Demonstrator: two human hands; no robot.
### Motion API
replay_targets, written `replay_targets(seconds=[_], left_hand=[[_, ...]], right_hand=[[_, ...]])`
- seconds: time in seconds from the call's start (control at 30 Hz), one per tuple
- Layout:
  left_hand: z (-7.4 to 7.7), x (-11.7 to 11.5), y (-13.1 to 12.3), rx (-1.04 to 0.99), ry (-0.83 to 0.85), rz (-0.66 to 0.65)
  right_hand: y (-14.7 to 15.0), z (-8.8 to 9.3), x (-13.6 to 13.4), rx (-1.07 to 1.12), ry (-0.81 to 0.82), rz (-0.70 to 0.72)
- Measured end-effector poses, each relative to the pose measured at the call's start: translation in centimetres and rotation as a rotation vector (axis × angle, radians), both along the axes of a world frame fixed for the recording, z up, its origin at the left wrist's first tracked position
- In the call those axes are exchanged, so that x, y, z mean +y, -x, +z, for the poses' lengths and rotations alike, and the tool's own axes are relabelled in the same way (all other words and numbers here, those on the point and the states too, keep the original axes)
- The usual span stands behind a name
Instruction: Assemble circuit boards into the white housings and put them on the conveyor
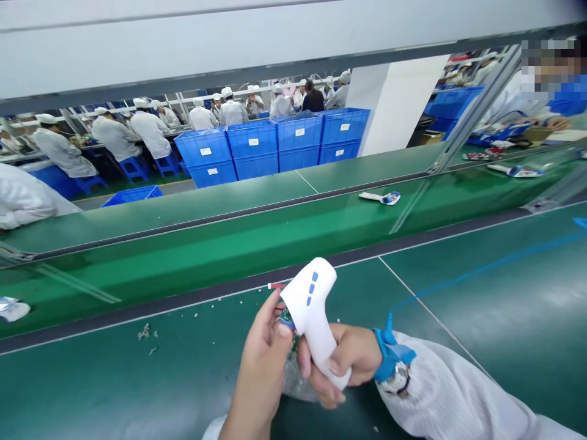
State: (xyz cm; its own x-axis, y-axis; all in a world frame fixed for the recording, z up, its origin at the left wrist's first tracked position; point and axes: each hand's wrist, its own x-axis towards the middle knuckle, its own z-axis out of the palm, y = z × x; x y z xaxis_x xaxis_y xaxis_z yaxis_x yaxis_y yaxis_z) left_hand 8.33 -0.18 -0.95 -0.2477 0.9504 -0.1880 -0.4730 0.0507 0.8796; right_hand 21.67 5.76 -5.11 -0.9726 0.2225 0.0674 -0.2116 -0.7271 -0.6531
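Pretty typical assembly line shot, looking down at a green conveyor belt [458, 379] with a white infrared thermometer [312, 311] held up in both hands just above it. It's the gun-shaped kind, with three blue buttons on the back facing up. The left hand [261, 366] is on the side of the head end, fingers together and curled against the housing, with the thumb pressed on it. The right hand [353, 357] has its fingers together and clamped around the handle. A bit of green circuit board [287, 320] shows between the left hand and the housing, though from this angle it's hard to say exactly how it sits in there. A clear plastic bag [298, 382] is bunched under the hands, and a small red-and-white strip [276, 285] sits just past the left fingertips. There's a blue wrist strap [392, 357] over the white sleeve [449, 391] on the right arm, with a blue cord [486, 266] running off across the belt. Past that, another thermometer [380, 197] lies on the next belt, beside stacked blue crates [252, 150] and rows of workers in white gowns and caps [123, 137].
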Motion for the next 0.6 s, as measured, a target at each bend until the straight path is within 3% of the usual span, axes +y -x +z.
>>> replay_targets(seconds=[0.2, 0.47, 0.53, 0.6], left_hand=[[-0.6, 0.2, -0.7, -0.122, -0.014, 0.026], [0.2, 0.2, -1.1, -0.177, -0.004, 0.132], [0.3, 0.2, -0.7, -0.159, -0.040, 0.170], [0.5, -0.1, -0.2, -0.129, -0.083, 0.194]], right_hand=[[1.0, -0.8, -1.5, 0.208, 0.110, 0.112], [2.1, -2.8, -2.9, 0.347, 0.132, 0.309], [1.3, -2.2, -2.5, 0.215, 0.030, 0.286], [-0.1, -0.8, -1.4, -0.027, -0.235, 0.132]])
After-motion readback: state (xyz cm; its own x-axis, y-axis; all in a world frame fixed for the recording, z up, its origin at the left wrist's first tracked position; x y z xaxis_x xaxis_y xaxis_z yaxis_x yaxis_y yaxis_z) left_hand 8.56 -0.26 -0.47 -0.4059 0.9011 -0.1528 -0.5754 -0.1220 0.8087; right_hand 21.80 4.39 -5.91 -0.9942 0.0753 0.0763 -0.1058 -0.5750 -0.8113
